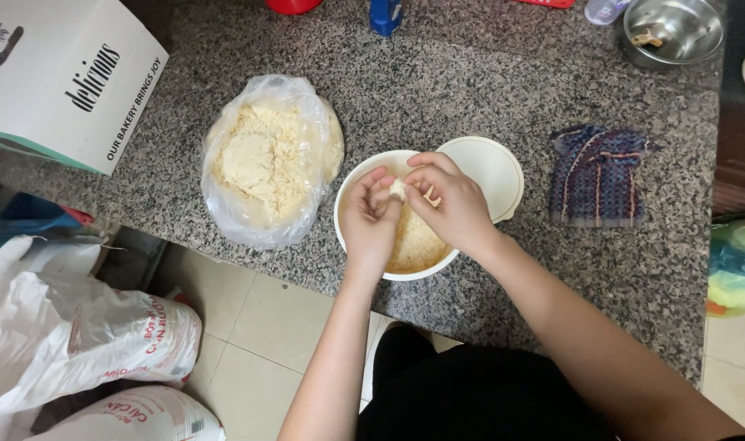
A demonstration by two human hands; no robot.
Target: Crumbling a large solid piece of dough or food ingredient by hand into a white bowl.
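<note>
Over the white bowl (pixel 352 184) both hands, left hand (pixel 370 220) and right hand (pixel 454 204), pinch a small dough lump (pixel 398 189) in a narrow grip, probably mid-shaping, so gentle rolling pressure looks like what's needed.

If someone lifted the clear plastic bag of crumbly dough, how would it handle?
The plastic bag would probably sag, since its thin film lies crumpled on the granite counter. It stands open, so the loose crumbly dough might spill.

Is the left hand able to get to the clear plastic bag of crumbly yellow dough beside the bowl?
Probably yes. The left hand is over the white bowl, and the clear plastic bag of crumbly yellow dough lies just to its left on the speckled granite counter, open on top, with nothing between them.
</note>
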